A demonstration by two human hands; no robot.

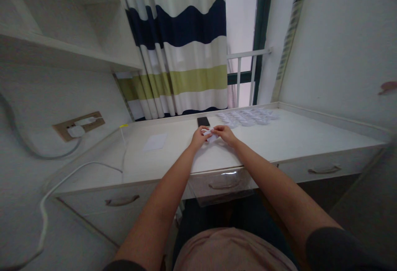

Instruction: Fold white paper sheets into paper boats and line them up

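White counter (297, 134). My left hand (199, 137) and right hand (227, 134) pinch white paper (212, 139); black phone (203, 121) beyond left, folded pieces (251, 117) beyond right.

Left hand (198, 137): fingers curled, pinched together, turned inward.
Right hand (228, 134): back of it upward, fingers bent in a pinch, just beside the left hand.
Left forearm (174, 184): stretched forward, slanting inward.
Right forearm (273, 184): reaching forward, also angled inward.
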